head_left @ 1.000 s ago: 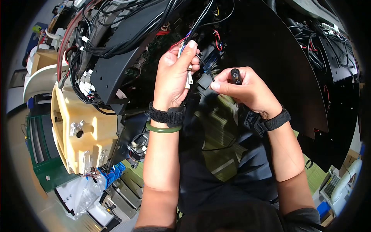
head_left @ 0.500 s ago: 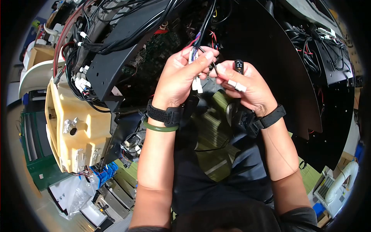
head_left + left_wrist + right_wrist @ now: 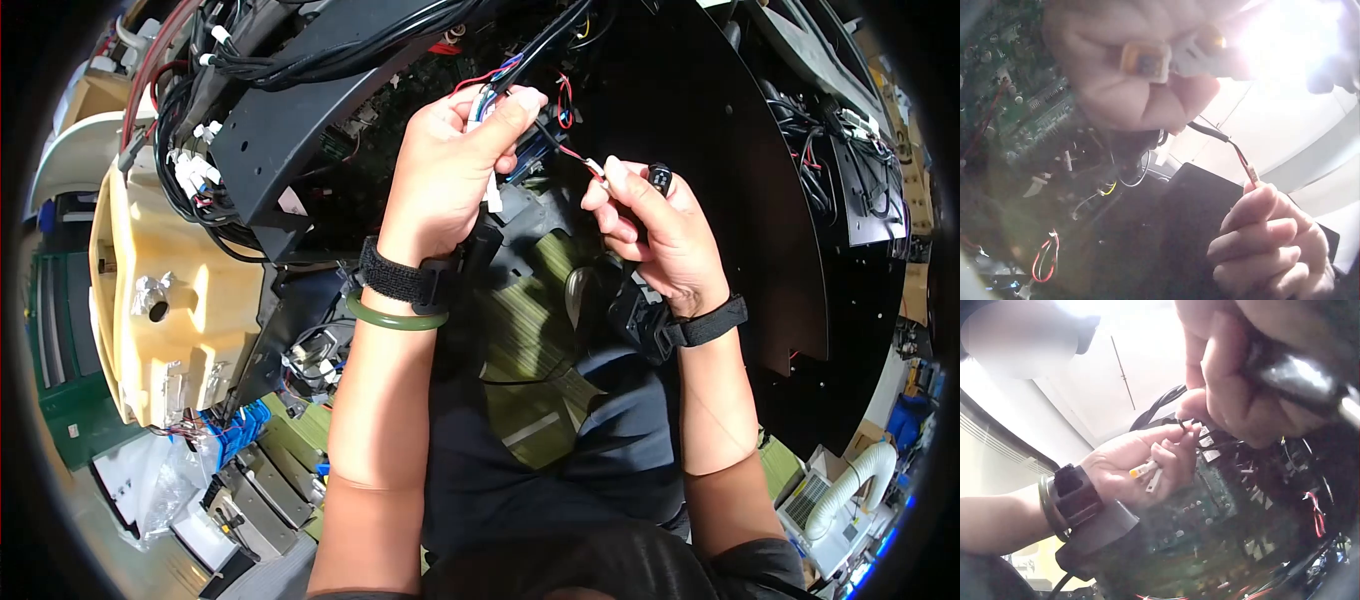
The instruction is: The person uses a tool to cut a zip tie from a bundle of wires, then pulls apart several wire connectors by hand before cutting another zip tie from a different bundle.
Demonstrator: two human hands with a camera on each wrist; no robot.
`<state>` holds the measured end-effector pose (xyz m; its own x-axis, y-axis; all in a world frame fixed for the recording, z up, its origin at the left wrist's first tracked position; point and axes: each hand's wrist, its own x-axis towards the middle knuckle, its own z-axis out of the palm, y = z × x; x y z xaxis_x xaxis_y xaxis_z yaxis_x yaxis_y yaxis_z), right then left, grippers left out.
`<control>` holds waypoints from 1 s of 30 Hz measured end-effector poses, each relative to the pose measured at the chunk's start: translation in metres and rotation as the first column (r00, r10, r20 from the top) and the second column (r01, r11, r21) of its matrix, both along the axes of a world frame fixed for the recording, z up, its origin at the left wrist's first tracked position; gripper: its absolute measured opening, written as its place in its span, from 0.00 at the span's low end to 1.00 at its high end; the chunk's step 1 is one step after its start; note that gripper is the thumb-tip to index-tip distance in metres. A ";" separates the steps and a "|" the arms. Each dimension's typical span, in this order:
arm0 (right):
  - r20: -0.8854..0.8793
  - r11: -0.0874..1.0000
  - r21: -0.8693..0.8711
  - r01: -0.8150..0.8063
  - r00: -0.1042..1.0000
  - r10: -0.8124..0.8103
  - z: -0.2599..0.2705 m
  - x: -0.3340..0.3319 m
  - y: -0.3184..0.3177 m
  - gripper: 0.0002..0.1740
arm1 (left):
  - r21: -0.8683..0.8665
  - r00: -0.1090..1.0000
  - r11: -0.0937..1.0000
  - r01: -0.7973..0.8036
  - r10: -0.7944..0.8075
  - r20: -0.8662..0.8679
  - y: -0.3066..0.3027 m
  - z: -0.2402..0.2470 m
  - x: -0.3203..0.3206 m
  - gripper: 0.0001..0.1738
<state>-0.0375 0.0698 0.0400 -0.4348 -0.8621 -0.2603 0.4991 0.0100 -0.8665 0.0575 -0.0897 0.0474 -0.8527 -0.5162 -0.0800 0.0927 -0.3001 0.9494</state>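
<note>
My left hand (image 3: 440, 165) grips a bundle of wires, and their white connectors (image 3: 493, 195) stick out below its fingers. Seen from the left wrist, one white connector (image 3: 1159, 62) with an orange-brown end shows against the palm. Between the thumb and fingertips of my right hand (image 3: 665, 230) is a small white connector (image 3: 1252, 175). Red and dark wires run from it into a black cable (image 3: 1207, 130) that leads back to the left hand. A black rod-like thing (image 3: 660, 180) with small markings on its end pokes up from the right hand, its lower part hidden.
Green circuit boards (image 3: 1191, 519) lie behind the hands, inside a machine. Black metal panels (image 3: 720, 130) flank them. More black cables (image 3: 330, 60) cross at the upper left, above a yellowish moulded housing (image 3: 190, 300). A loop of red wire (image 3: 566, 105) hangs nearby.
My right hand has moved right, away from the left, and the connector's red wires now show between them. The white connector seen across the right palm half a second ago no longer shows there.
</note>
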 end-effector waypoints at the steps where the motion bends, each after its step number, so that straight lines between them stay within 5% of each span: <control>1: 0.053 0.999 -0.030 -0.012 0.998 0.014 0.001 0.001 0.000 0.16 | 0.022 1.000 1.000 0.006 -0.006 0.001 0.001 0.001 0.000 0.11; 11: 0.255 0.992 -0.129 -0.005 0.966 0.038 0.000 0.004 -0.001 0.18 | 0.078 0.998 0.996 0.030 -0.025 -0.061 0.003 0.001 -0.001 0.14; 17: 0.251 0.993 -0.111 0.034 0.968 -0.006 0.002 0.008 -0.004 0.18 | 0.007 0.965 0.969 0.248 -0.246 -0.091 0.008 0.005 0.000 0.15; 30: 0.337 0.981 -0.193 -0.034 0.936 0.099 -0.001 0.009 -0.003 0.14 | 0.141 0.974 0.969 0.205 -0.187 -0.132 0.011 -0.011 -0.007 0.07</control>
<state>-0.0288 0.0673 0.0387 -0.2866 -0.9324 -0.2202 0.7697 -0.0872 -0.6325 0.0508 -0.0788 0.0366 -0.9440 -0.3277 -0.0391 0.1248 -0.4640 0.8770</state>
